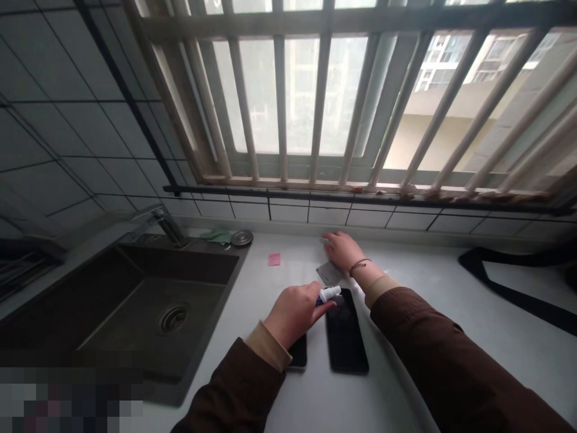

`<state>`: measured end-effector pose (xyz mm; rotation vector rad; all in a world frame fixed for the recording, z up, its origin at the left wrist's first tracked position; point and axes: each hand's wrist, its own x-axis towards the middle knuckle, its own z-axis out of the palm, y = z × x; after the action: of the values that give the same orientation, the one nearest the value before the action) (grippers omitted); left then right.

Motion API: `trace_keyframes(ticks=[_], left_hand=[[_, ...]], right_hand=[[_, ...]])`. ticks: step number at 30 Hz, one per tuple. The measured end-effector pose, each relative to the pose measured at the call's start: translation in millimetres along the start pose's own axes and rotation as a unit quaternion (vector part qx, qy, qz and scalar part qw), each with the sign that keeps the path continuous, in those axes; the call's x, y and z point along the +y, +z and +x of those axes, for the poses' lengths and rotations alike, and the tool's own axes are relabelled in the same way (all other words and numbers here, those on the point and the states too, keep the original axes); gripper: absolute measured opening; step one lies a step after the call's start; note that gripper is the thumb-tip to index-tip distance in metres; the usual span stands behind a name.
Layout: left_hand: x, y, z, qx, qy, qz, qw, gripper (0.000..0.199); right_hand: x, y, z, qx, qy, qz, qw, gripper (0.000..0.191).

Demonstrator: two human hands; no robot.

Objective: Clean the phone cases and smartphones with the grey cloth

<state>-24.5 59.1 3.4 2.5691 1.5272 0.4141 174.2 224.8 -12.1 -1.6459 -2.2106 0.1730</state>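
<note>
1. **Left hand** (295, 314): closed around a small spray bottle (328, 294) with a white nozzle and blue body. The bottle is held just above the edge of a black smartphone (346, 331). Fault: loose grip. Effect: the bottle may fall and strike the glass.
2. **Nozzle**: aimed toward the hand's side of the phone. Fault: excess pressure on the nozzle. Effect: liquid may pool on the glass or enter the phone's edge openings.
3. **Second smartphone** (298, 353): partly covered by the left hand and close to the sink (180, 264). Fault: a knock from the wrist. Effect: the phone may slide toward the sink.
4. **Right hand** (345, 252): open and palm down on the white counter (396, 385), with no visible grip, just beside a grey cloth (328, 274). Fault: a sudden hand movement. Effect: the cloth may shift against the black smartphone.
</note>
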Motion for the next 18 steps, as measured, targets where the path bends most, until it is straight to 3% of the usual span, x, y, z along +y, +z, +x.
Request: trace_keyframes(ticks=[4,10,14,18], left_hand=[[-2,-1.1,1,0.007,-0.021,0.018,1.000,0.047],[-3,-2.5,2,0.019,0.005,0.017,1.000,0.048],[-4,-2.1,1,0.018,0.017,0.004,1.000,0.053],[-5,-2.2,1,0.024,0.012,-0.003,1.000,0.058]], right_hand=[[-2,17,23,-0.040,-0.033,-0.024,0.998,0.025],[-1,24,34,-0.060,-0.016,-0.034,0.997,0.030],[-2,15,29,-0.059,0.002,-0.011,0.998,0.030],[-8,-8,13,-0.041,0.016,0.050,0.998,0.018]])
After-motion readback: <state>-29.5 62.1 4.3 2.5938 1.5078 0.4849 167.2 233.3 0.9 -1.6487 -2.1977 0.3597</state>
